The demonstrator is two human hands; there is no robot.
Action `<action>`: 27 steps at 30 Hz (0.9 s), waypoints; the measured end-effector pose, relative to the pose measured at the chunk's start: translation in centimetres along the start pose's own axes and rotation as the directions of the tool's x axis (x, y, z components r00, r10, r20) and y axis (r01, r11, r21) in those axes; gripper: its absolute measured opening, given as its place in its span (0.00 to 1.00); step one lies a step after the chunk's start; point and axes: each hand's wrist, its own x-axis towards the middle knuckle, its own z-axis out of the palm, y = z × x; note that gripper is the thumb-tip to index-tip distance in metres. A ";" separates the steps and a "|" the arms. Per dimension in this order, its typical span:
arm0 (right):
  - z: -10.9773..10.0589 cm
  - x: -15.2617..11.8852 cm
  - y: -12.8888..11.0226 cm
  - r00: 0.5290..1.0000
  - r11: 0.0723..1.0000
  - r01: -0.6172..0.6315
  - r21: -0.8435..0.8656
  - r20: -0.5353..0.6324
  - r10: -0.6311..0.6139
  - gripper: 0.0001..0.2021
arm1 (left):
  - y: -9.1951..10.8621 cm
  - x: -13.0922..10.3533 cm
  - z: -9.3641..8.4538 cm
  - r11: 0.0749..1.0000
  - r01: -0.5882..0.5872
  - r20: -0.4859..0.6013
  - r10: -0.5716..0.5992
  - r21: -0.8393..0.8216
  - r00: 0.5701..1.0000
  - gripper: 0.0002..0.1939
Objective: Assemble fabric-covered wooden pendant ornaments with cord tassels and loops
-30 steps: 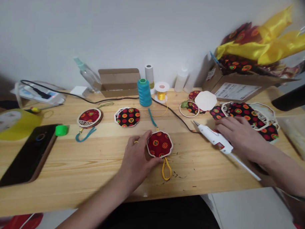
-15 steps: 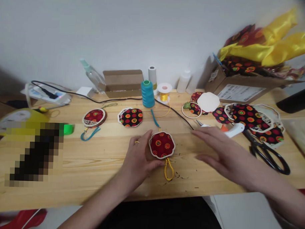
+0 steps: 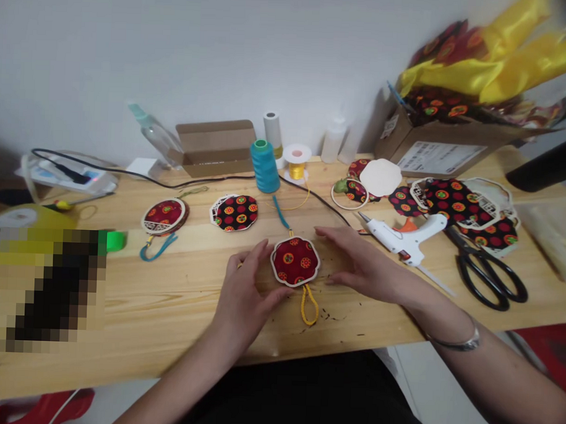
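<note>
A dark red, flower-patterned fabric pendant (image 3: pixel 295 260) with a pale scalloped rim lies on the table in front of me. A yellow braided loop (image 3: pixel 310 307) comes out of its near side, and a blue cord (image 3: pixel 282 213) runs from its far side. My left hand (image 3: pixel 246 285) curves around the pendant's left edge, thumb and fingers apart; whether they touch the rim I cannot tell. On the other side, my right hand (image 3: pixel 367 264) is open, a small gap from the pendant, with nothing in it.
A white glue gun (image 3: pixel 402 241) and black scissors (image 3: pixel 489 275) lie to the right. Behind are a blue thread cone (image 3: pixel 265 166), a yellow thread spool (image 3: pixel 297 163) and a cardboard box (image 3: pixel 434 146) of fabric. Other fabric pieces (image 3: pixel 235 213) and a black cable (image 3: pixel 172 186) lie around.
My right hand has moved left towards the pendant, uncovering the glue gun. My left hand has drawn slightly away from the pendant, which stays in place. The whole view has shifted a little.
</note>
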 end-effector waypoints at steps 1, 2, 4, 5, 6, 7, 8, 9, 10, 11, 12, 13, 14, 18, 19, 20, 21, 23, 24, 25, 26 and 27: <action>0.1 0.1 0.0 1.000 1.000 0.010 0.001 -0.003 -0.010 0.36 | 0.0 0.1 0.1 1.000 -0.001 -0.003 0.001 0.010 1.000 0.37; 0.2 0.1 0.1 1.000 1.000 0.017 0.002 -0.003 -0.017 0.35 | 0.0 0.1 0.1 1.000 0.000 -0.005 0.000 0.017 1.000 0.36; 0.2 0.2 0.1 1.000 1.000 0.026 0.004 -0.003 -0.026 0.35 | 0.0 0.2 0.3 1.000 0.000 -0.007 0.000 0.028 1.000 0.36; 0.2 0.3 0.1 1.000 1.000 0.029 0.005 -0.003 -0.029 0.35 | 0.0 0.2 0.3 0.999 -0.003 -0.010 0.003 0.033 1.000 0.36; 0.2 0.3 0.1 0.999 0.999 0.034 0.007 -0.003 -0.033 0.35 | 0.0 0.3 0.3 0.999 -0.008 -0.011 0.008 0.036 1.000 0.36; 0.2 0.3 0.2 0.999 0.999 0.037 0.010 -0.002 -0.037 0.35 | 0.0 0.2 0.4 0.999 -0.012 -0.014 0.012 0.039 1.000 0.36; 0.2 0.3 0.2 0.999 0.999 0.041 0.013 -0.001 -0.041 0.35 | 0.0 0.2 0.4 0.999 -0.014 -0.015 0.015 0.043 1.000 0.36; 0.2 0.3 0.2 0.999 0.999 0.042 0.016 0.001 -0.042 0.35 | 0.0 0.2 0.4 0.999 -0.014 -0.015 0.015 0.047 1.000 0.36; 0.3 0.3 0.2 0.999 0.999 0.041 0.017 0.004 -0.041 0.34 | 0.0 0.2 0.4 0.999 -0.013 -0.013 0.014 0.050 1.000 0.36; 0.3 0.3 0.2 0.999 0.999 0.039 0.015 0.003 -0.039 0.34 | 0.0 0.1 0.4 0.999 -0.011 -0.012 0.012 0.052 1.000 0.36; 0.3 0.4 0.2 0.999 0.999 0.037 0.009 -0.001 -0.037 0.34 | 0.0 0.1 0.4 0.999 -0.011 -0.012 0.011 0.053 1.000 0.36; 0.4 0.4 0.2 0.999 0.999 0.036 0.001 -0.007 -0.036 0.34 | -0.1 0.1 0.4 0.998 -0.013 -0.013 0.014 0.054 1.000 0.37; 0.4 0.4 0.1 0.999 0.999 0.038 -0.007 -0.011 -0.038 0.34 | -0.1 0.1 0.4 0.998 -0.016 -0.016 0.017 0.053 1.000 0.37; 0.4 0.4 -0.2 0.999 0.999 0.049 -0.009 -0.015 -0.049 0.33 | -0.2 0.2 0.5 0.998 -0.032 -0.027 0.034 0.050 0.999 0.37; 0.4 0.4 -0.3 0.998 0.999 0.053 -0.006 -0.019 -0.053 0.33 | -0.3 0.2 0.6 0.998 -0.035 -0.028 0.036 0.047 0.999 0.37; 0.4 0.4 -0.3 0.998 0.998 0.058 -0.004 -0.025 -0.058 0.33 | -0.3 0.2 0.6 0.998 -0.037 -0.029 0.038 0.042 0.999 0.37; 0.5 0.4 -0.4 0.997 0.998 0.065 -0.003 -0.031 -0.065 0.33 | -0.3 0.2 0.6 0.999 -0.040 -0.028 0.041 0.038 0.999 0.36; 0.5 0.4 -0.4 0.996 0.997 0.076 0.000 -0.037 -0.076 0.33 | -0.3 0.1 0.6 0.999 -0.042 -0.030 0.043 0.030 0.999 0.36; 0.5 0.4 -0.4 0.996 0.997 0.076 0.002 -0.036 -0.076 0.33 | -0.3 0.1 0.6 0.999 -0.041 -0.029 0.042 0.028 0.999 0.36; 0.6 0.4 -0.4 0.997 0.997 0.074 0.002 -0.034 -0.074 0.32 | -0.3 0.1 0.6 0.999 -0.039 -0.028 0.040 0.027 0.999 0.36; 0.6 0.4 -0.4 0.997 0.998 0.070 0.000 -0.031 -0.070 0.31 | -0.3 0.1 0.6 0.999 -0.035 -0.026 0.036 0.025 0.999 0.35; 0.6 0.4 -0.4 0.997 0.998 0.065 -0.003 -0.028 -0.065 0.31 | -0.3 0.1 0.6 0.999 -0.031 -0.022 0.032 0.023 0.999 0.35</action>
